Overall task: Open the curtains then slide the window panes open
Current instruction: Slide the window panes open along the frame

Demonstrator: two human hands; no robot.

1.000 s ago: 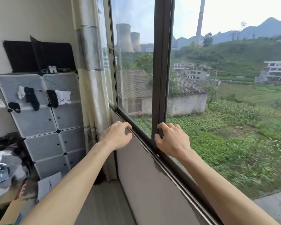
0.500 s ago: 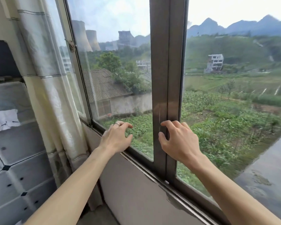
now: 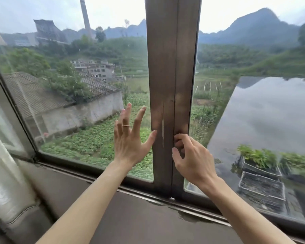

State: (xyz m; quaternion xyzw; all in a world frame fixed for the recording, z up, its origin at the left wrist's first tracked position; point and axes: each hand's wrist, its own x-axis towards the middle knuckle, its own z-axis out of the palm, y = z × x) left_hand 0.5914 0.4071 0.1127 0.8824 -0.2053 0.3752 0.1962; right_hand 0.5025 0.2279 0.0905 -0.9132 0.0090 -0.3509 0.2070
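The brown middle stile (image 3: pixel 171 81) of the sliding window stands upright in front of me, where the two panes overlap. My left hand (image 3: pixel 128 138) lies flat and spread against the left pane's glass (image 3: pixel 74 95), its thumb touching the stile. My right hand (image 3: pixel 190 155) has its fingers curled around the stile's right edge, beside the right pane (image 3: pixel 253 103). The pale curtain (image 3: pixel 5 171) hangs bunched at the far left, pulled off the glass.
A brown sill and bottom track (image 3: pixel 148 196) run under the panes, with a plain wall below. A frame post (image 3: pixel 12 120) stands at the left corner. Outside lie fields, a tiled roof and a wet flat roof.
My view has swung right and closer to the window. My left hand has risen from the sill and spread flat on the glass. My right hand has gone on to hook the stile's right edge.
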